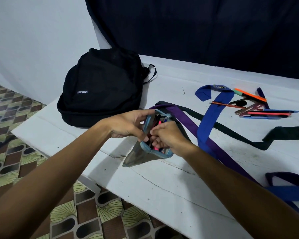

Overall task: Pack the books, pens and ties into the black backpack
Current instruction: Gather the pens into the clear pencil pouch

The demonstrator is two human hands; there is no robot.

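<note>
On the white table [162, 183], in the head view, the left hand [126, 125] grips the rim of an open pencil pouch [138, 157] while the right hand [169, 137] pinches pens inside it. Behind them the black backpack [102, 87] lies flat, and loose pens [259, 107] and ties [212, 107] lie to the right.

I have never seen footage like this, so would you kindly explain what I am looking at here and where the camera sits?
There is no machine: a person wears a camera on the head, looking down at their own bare arms. The left hand holds open a small pencil pouch, while the right hand has its fingers curled into it among pens. On the white table lie a black backpack, apparently shut, several ties, including a blue tie and a purple tie, and a heap of loose pens. I see no books.
</note>
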